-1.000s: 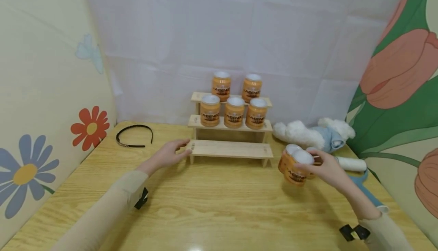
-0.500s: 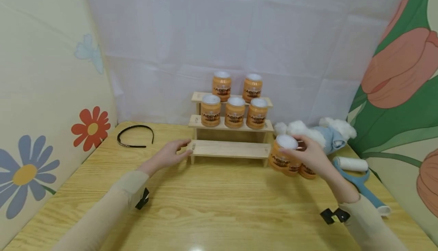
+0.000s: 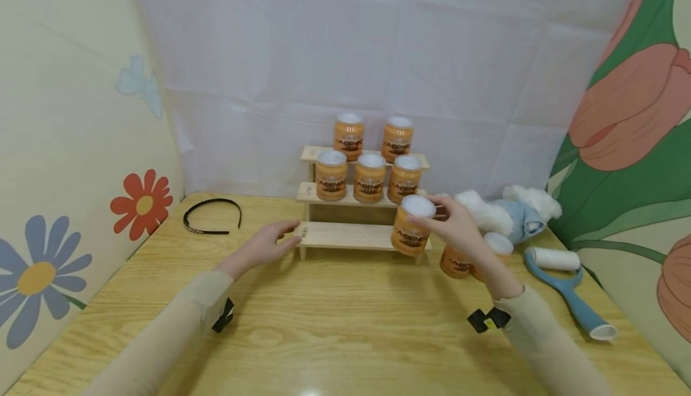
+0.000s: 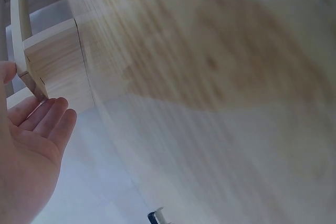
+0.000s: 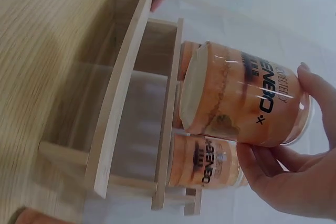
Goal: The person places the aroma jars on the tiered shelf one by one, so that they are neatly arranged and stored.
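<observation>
At rack's (image 3: 350, 198) L end, L hand (image 3: 264, 243) pinches btm tier (image 3: 345, 234), 5 orange cans (image 3: 369, 179) stand on upper 2 tiers (image 3: 309, 191), R hand (image 3: 459, 223) grips another can (image 3: 411, 229) nr btm tier's R end, 2 more cans (image 3: 456, 262) on tbl (image 3: 324, 324) further R.

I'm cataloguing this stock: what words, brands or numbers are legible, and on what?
"ENBO": on the can held by the right hand; the letter before it is unclear.
Shelved cans: similar dark lettering, too blurred to quote surely.
Smaller print: too small or blurred.
</observation>
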Demonstrator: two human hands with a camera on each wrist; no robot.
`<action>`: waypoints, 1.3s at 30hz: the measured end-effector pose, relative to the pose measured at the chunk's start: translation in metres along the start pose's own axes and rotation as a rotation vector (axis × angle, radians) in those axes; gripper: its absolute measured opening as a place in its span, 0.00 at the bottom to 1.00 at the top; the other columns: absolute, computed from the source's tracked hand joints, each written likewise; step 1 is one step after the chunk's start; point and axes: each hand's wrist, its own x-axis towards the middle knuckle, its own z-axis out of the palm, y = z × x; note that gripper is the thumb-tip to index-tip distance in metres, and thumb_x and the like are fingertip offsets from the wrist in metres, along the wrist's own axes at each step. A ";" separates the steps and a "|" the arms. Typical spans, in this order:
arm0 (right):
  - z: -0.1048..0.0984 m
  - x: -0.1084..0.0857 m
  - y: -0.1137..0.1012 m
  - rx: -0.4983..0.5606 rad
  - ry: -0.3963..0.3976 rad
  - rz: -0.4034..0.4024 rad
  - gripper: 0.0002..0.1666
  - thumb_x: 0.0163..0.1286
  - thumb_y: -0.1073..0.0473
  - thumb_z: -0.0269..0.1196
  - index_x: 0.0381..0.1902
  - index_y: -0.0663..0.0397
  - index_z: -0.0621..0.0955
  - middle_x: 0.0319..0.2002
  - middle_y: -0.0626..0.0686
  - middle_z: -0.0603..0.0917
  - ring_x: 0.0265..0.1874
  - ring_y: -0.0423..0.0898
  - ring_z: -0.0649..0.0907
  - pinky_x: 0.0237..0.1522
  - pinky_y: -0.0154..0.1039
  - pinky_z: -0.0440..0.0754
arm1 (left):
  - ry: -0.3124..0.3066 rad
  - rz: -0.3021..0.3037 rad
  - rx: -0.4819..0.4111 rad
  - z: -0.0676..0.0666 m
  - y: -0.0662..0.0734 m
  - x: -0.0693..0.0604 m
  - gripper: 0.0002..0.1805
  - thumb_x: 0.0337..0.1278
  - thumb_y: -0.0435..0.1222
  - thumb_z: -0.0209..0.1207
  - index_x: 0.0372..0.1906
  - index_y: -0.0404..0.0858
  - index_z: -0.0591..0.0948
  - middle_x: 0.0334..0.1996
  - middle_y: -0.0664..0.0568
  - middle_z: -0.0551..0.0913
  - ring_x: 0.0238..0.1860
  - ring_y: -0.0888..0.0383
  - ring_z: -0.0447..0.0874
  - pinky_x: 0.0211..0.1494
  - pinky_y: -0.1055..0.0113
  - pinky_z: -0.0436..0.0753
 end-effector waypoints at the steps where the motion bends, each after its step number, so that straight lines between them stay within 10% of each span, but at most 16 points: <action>1: 0.003 0.002 -0.002 0.015 -0.004 -0.005 0.37 0.60 0.47 0.67 0.64 0.54 0.70 0.54 0.58 0.74 0.51 0.53 0.78 0.48 0.47 0.82 | 0.001 -0.003 -0.004 0.000 0.000 0.000 0.32 0.69 0.46 0.49 0.68 0.29 0.61 0.66 0.35 0.65 0.63 0.38 0.67 0.64 0.46 0.71; 39: 0.105 0.065 -0.021 0.189 -0.016 -0.083 0.34 0.57 0.51 0.70 0.61 0.51 0.74 0.49 0.56 0.81 0.46 0.49 0.81 0.39 0.40 0.84 | 0.020 0.010 0.039 0.001 0.001 -0.002 0.32 0.69 0.46 0.49 0.67 0.28 0.63 0.65 0.35 0.67 0.62 0.38 0.69 0.63 0.47 0.72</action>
